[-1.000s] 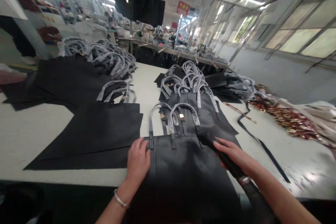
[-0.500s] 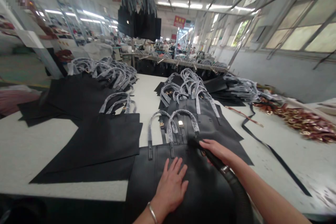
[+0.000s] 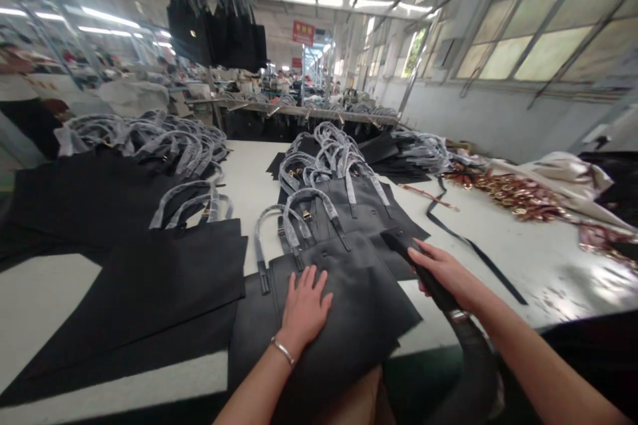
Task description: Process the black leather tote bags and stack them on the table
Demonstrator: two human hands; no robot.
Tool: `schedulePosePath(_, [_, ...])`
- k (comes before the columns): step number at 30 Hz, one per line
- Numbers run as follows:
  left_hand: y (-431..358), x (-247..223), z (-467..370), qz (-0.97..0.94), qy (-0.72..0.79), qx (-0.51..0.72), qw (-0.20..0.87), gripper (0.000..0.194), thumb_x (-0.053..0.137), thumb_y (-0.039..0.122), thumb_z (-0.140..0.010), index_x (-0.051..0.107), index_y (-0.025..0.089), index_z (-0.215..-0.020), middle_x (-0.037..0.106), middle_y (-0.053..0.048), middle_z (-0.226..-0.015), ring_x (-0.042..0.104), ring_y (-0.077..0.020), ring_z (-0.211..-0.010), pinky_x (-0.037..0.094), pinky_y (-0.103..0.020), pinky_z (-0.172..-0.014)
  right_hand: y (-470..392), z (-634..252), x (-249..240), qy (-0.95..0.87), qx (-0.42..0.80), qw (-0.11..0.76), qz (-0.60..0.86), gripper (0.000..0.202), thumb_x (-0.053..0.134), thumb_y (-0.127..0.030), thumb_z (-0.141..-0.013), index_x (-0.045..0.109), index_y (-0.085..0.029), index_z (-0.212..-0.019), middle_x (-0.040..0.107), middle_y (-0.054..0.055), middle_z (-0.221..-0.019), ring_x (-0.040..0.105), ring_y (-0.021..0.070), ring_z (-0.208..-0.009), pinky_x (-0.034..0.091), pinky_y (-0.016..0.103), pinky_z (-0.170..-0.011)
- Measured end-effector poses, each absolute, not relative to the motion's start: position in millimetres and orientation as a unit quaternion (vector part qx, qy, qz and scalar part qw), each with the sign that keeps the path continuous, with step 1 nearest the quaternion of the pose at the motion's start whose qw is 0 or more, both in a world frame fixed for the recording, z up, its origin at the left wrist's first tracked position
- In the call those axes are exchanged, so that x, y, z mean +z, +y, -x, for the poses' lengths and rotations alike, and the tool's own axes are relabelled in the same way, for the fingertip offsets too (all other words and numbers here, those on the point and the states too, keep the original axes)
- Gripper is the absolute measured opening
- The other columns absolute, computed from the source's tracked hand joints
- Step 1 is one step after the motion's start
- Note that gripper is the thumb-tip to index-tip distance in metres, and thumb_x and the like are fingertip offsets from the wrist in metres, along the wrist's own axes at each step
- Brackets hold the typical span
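Observation:
My left hand (image 3: 305, 305), a silver bangle at its wrist, lies flat with fingers spread on a black handbag (image 3: 349, 292). This bag's plastic-wrapped handles (image 3: 312, 196) stand up at its far edge. In my right hand (image 3: 446, 272) is a black hose nozzle (image 3: 423, 269), joined by a metal ring to a thick hose (image 3: 476, 352) that curves down toward me. The nozzle's tip is above the right far side of the bag; whether it touches anything I cannot tell. More black bags with wrapped handles (image 3: 343, 153) lie just beyond.
Left of the bag lie a smaller stack of black bags (image 3: 199, 265) and a big pile (image 3: 90, 192). On the white table (image 3: 498, 239) at right are a black strap (image 3: 483, 255) and brown straps with gold buckles (image 3: 513, 196). Bags (image 3: 214, 30) hang from an overhead rack.
The view has turned right. My right hand has drawn the nozzle rightward, off the bag's middle near the handles. My left hand stays flat on the bag, whose right side now appears skewed.

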State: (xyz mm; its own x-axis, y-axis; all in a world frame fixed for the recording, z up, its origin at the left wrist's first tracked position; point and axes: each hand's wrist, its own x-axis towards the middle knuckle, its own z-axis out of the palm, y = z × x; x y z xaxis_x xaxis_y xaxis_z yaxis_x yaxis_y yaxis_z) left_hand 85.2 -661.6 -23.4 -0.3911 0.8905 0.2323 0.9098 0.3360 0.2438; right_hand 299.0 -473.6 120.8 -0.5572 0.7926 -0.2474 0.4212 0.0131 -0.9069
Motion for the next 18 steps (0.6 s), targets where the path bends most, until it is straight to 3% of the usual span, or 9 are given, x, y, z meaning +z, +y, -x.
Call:
schedulePosePath(8, [-641,-19,-106,0.541,-0.826,-0.147,0.059,0.045,0.044,0.025,-0.09,0.049,0.014,-0.133,0.038,-0.017,-0.146,0.029,-0.0304,-0.138,0.017,-0.055,-0.112,-517,-406,82,-0.579,0.624,0.081,0.518,0.044,0.051,-0.043,-0.092,0.044,-0.021,-0.129,0.058,-0.002,-0.063,0.056,0.0136,-0.039,0.044,0.02,-0.032])
schedulePosePath(13, [-635,-22,-149,0.675,-0.714,-0.184,-0.013,0.045,0.043,0.031,-0.092,0.044,0.027,-0.137,0.034,-0.006,-0.15,0.026,-0.0253,-0.14,0.022,-0.048,-0.113,-526,-411,66,-0.548,0.648,0.049,0.527,0.039,0.048,-0.044,-0.094,0.045,-0.019,-0.124,0.061,0.0,-0.064,0.057,0.0136,-0.039,0.044,0.019,-0.031])
schedulePosePath(18, [-637,-27,-158,0.685,-0.704,-0.185,-0.021,0.041,0.038,0.033,-0.095,0.045,0.029,-0.136,0.036,-0.004,-0.149,0.027,-0.0257,-0.139,0.022,-0.05,-0.113,-503,-388,61,-0.561,0.636,0.086,0.523,0.032,0.051,-0.044,-0.092,0.052,-0.017,-0.11,0.06,0.0,-0.062,0.056,0.014,-0.037,0.043,0.021,-0.029])
